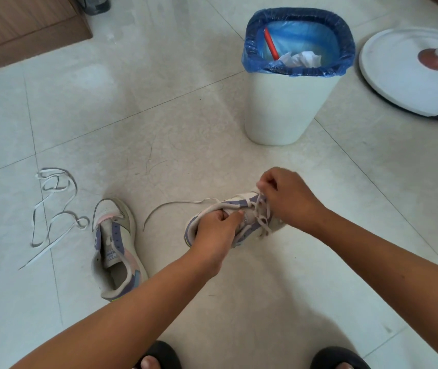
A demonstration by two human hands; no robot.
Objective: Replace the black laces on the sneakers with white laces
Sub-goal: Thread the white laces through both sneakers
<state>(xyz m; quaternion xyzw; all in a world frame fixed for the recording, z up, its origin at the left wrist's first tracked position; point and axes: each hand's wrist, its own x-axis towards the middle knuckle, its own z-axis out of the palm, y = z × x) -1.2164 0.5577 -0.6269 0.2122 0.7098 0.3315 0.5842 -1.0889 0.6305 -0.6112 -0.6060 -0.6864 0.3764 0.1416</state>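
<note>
Two pale sneakers with purple trim lie on the tiled floor. The right sneaker (250, 209) is partly threaded with a white lace (262, 217), whose free end (164, 209) trails out to the left. My left hand (218, 230) grips this sneaker at its collar and tongue. My right hand (290, 198) pinches the lace at the toe-end eyelets. The left sneaker (116, 251) lies without a lace, its opening towards me. A loose white lace (52, 209) lies tangled on the floor at the far left. No black lace is in view.
A white waste bin (290, 107) with a blue liner stands just beyond the right sneaker. A white fan base (399, 75) sits at the upper right, a wooden cabinet (26, 30) at the upper left. My feet in black sandals (159, 355) show at the bottom edge.
</note>
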